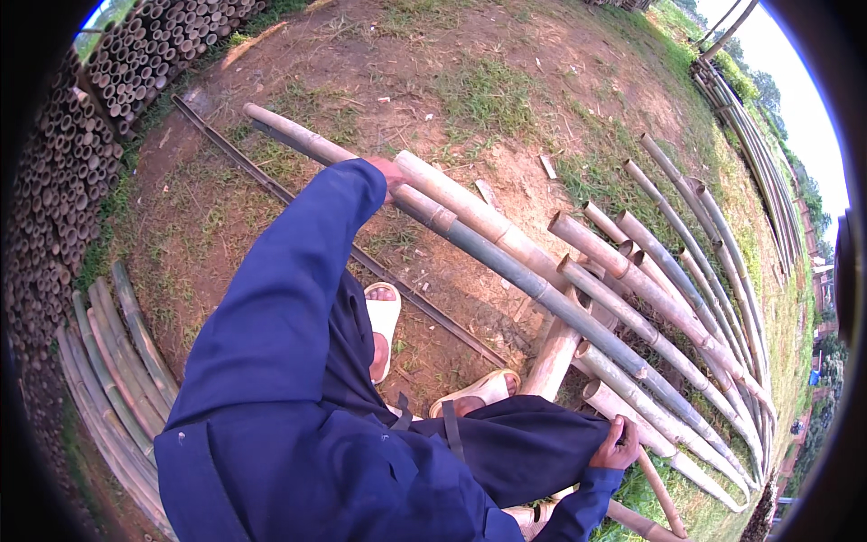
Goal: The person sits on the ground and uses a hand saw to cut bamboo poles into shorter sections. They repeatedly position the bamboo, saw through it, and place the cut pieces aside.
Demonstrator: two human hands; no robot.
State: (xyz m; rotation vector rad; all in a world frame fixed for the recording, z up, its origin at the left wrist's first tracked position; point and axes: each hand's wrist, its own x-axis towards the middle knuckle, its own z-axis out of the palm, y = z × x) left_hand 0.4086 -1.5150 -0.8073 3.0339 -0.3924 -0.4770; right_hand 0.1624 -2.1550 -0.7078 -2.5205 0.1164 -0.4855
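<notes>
- Bare dirt and patchy grass are lying outdoors, stacked bamboo lining the left.
- Left hand is gripping a long bamboo pole running upper-left to lower-right.
- Right hand is clutching dark trouser cloth.

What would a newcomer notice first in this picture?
First, the long bamboo pole running across the centre, with the left hand on it near its upper end. Then the row of cut poles lying to the right, and the stack of pole ends at the upper left.

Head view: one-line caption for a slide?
Left hand grips a long bamboo pole resting across a bamboo pile; right hand at the hip.
</notes>
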